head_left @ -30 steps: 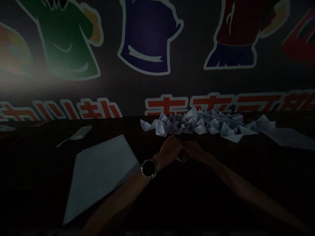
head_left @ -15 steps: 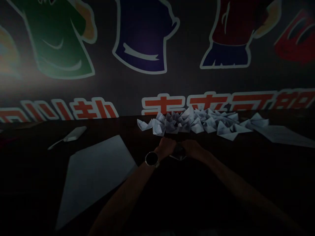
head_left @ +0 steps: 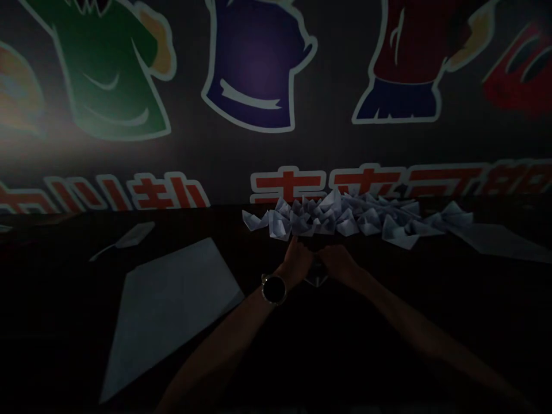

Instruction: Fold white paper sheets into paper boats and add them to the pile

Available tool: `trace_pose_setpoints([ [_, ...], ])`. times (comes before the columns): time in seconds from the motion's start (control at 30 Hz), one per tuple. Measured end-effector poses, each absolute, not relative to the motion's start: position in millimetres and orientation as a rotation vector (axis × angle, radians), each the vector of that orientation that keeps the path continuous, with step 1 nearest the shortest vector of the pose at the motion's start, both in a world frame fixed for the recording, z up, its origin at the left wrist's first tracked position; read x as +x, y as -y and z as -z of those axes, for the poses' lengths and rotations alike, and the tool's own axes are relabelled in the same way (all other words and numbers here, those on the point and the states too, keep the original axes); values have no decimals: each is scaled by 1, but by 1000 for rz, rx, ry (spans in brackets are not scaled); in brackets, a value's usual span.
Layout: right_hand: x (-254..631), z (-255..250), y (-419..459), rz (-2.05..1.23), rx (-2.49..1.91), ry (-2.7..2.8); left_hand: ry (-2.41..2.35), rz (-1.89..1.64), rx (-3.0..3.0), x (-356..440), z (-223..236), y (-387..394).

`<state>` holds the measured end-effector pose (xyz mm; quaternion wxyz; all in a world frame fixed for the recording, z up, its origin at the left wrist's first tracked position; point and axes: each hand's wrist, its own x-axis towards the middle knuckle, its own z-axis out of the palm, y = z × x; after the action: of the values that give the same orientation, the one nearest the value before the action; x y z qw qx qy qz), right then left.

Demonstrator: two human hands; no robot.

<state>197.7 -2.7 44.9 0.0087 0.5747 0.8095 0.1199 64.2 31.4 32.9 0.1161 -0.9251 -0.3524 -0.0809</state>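
The scene is very dark. My left hand [head_left: 297,263], with a round watch on its wrist, and my right hand [head_left: 338,263] meet over a small folded piece of white paper [head_left: 317,280] on the dark table [head_left: 431,270]. Both hands have their fingers closed on the paper, and only its lower tip shows between them. Just beyond my hands lies a heap of several folded white paper boats [head_left: 345,217].
A stack of flat white sheets [head_left: 172,305] lies to the left of my left arm. A pale flat object [head_left: 129,237] sits further left, and another sheet [head_left: 500,241] lies at the right. A wall with painted cartoon figures and red lettering stands behind the table.
Both hands stay together on the folded paper, shifting slightly away from me. The view has swayed a little.
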Motion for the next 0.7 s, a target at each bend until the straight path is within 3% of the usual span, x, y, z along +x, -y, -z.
trace_pose_setpoints([
  [0.27, 194, -42, 4, -432, 1724, -2522, 1139, 21, -2636, 61, -41, -16],
  [0.7, 202, -38, 1, -461, 1664, -2576, 1017, 17, -2669, 65, -48, -17],
])
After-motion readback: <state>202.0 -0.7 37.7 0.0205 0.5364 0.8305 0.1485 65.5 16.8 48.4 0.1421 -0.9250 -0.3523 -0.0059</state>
